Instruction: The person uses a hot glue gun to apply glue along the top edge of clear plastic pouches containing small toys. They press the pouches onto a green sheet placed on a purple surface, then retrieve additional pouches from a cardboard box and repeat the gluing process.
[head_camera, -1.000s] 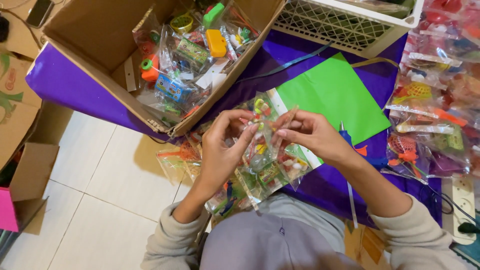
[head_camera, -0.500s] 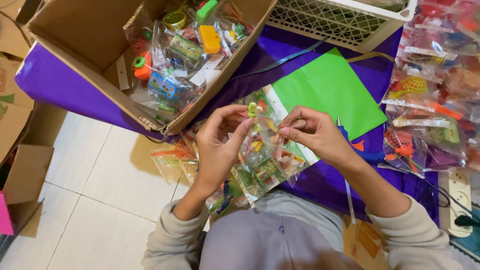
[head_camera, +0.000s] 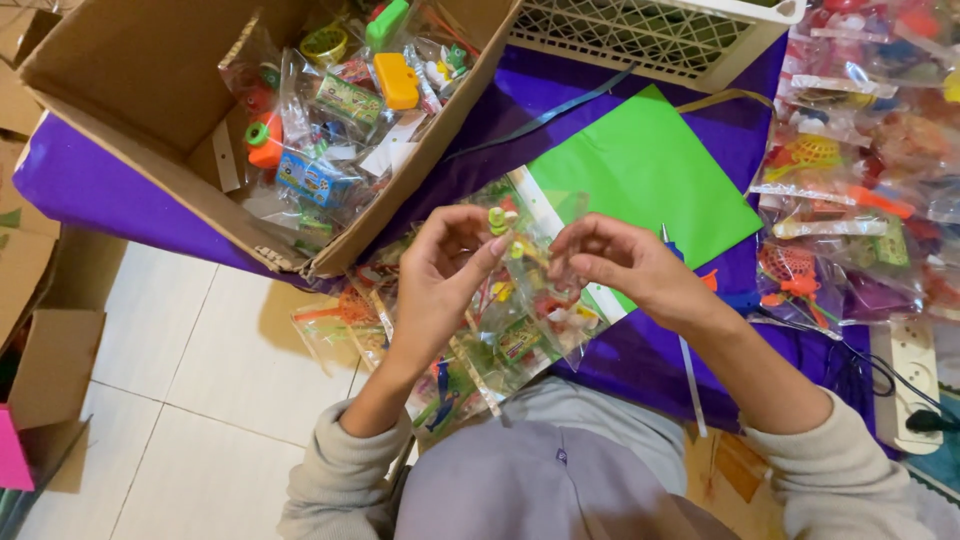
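My left hand and my right hand are raised over my lap, each pinching the top of one clear plastic bag filled with small coloured toys. A small green toy sits at my left fingertips. More filled clear bags lie in a heap under my hands, on my lap and the edge of the purple cloth.
An open cardboard box with packed toy bags stands at upper left. A green sheet lies beyond my hands, a white lattice basket behind it. Several filled bags pile at right. A power strip lies lower right.
My hands have stayed together on the bag with small finger movements at its top; the view has shifted slightly, so the box appears lower left.
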